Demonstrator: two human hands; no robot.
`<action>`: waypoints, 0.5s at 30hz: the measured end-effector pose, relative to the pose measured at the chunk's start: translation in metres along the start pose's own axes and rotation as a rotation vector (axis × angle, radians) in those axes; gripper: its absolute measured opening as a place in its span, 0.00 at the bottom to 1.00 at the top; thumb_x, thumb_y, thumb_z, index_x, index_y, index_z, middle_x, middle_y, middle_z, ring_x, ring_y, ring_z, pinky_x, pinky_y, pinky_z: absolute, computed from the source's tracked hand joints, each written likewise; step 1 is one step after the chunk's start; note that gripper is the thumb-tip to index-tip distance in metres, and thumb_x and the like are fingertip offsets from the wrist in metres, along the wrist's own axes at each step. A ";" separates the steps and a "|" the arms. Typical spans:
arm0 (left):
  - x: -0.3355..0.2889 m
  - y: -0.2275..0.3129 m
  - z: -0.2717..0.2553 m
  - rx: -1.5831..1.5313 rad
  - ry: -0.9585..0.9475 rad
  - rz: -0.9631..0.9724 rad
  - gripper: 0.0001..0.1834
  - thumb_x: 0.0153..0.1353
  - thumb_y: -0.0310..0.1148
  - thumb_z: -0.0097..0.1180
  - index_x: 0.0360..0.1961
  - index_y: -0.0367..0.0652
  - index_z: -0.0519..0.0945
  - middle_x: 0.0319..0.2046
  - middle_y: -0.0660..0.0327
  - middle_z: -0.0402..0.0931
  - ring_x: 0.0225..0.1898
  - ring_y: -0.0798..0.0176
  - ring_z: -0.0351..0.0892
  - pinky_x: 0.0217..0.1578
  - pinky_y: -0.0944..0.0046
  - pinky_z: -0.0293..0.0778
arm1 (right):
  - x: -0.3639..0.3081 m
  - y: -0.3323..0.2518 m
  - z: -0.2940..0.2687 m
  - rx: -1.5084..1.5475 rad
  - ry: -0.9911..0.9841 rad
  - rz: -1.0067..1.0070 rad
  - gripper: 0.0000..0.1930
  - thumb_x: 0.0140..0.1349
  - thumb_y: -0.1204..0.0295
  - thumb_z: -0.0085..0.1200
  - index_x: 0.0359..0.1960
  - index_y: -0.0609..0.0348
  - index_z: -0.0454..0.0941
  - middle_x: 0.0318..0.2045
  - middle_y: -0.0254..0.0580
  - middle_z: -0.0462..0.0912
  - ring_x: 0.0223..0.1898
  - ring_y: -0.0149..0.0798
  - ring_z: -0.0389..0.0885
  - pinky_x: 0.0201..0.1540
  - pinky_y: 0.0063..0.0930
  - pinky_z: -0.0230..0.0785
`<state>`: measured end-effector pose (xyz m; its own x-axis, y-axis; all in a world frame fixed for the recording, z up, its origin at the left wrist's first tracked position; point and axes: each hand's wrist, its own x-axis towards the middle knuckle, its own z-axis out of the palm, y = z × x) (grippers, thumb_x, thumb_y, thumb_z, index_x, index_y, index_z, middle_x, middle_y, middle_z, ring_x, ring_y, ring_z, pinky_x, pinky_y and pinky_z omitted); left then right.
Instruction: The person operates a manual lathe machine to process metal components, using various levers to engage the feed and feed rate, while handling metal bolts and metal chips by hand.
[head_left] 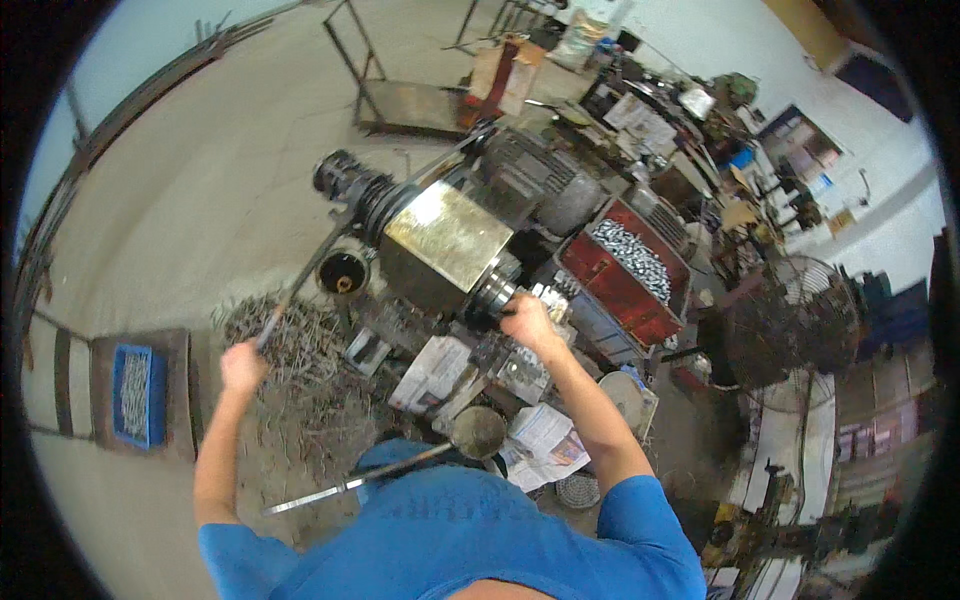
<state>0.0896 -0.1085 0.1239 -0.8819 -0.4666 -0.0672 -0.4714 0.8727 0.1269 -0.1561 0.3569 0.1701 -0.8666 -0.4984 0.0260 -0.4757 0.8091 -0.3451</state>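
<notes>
My left hand (245, 368) is closed round the lower end of a long metal lever (300, 285), which runs up to the left side of a lathe-like machine with a box-shaped metal housing (450, 235). At the housing's right end, my right hand (530, 322) is up against the shiny round chuck (495, 290). Its fingers are curled in, and whatever they hold is too small and hidden to make out. Just below that hand lie small metal pieces (524, 375) on the machine bed. A round metal pan (478, 432) stands close in front of my body.
Metal shavings (290, 340) heap up beneath the lever. Right of the housing is a red bin (620, 262) of small metal parts; a motor (520, 175) sits behind. A caged fan (790, 320) stands at right, a blue crate (138, 395) at left, a flat cart (410, 105) farther back.
</notes>
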 end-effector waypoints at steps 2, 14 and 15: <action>0.044 -0.067 0.001 0.179 0.146 0.112 0.09 0.43 0.27 0.55 0.30 0.41 0.76 0.21 0.52 0.76 0.26 0.50 0.78 0.27 0.54 0.73 | 0.005 -0.004 0.001 0.027 0.022 -0.052 0.14 0.33 0.67 0.53 0.24 0.60 0.80 0.30 0.53 0.77 0.37 0.53 0.74 0.43 0.39 0.69; 0.072 -0.019 0.001 -0.291 0.724 0.254 0.17 0.49 0.25 0.52 0.43 0.37 0.75 0.38 0.49 0.74 0.38 0.45 0.74 0.43 0.53 0.69 | -0.055 -0.039 -0.034 0.028 0.242 -0.128 0.18 0.34 0.72 0.55 0.33 0.60 0.79 0.46 0.48 0.75 0.49 0.52 0.69 0.51 0.40 0.65; 0.067 -0.014 0.035 -0.582 0.873 0.281 0.14 0.53 0.26 0.50 0.42 0.36 0.75 0.36 0.48 0.75 0.35 0.46 0.75 0.39 0.54 0.71 | -0.067 -0.045 -0.045 0.059 0.286 -0.151 0.19 0.35 0.70 0.55 0.34 0.60 0.79 0.46 0.49 0.75 0.48 0.53 0.70 0.50 0.39 0.66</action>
<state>0.0371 -0.1467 0.0828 -0.5455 -0.4023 0.7353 0.0229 0.8698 0.4929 -0.0837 0.3678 0.2257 -0.7984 -0.4966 0.3406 -0.5994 0.7093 -0.3709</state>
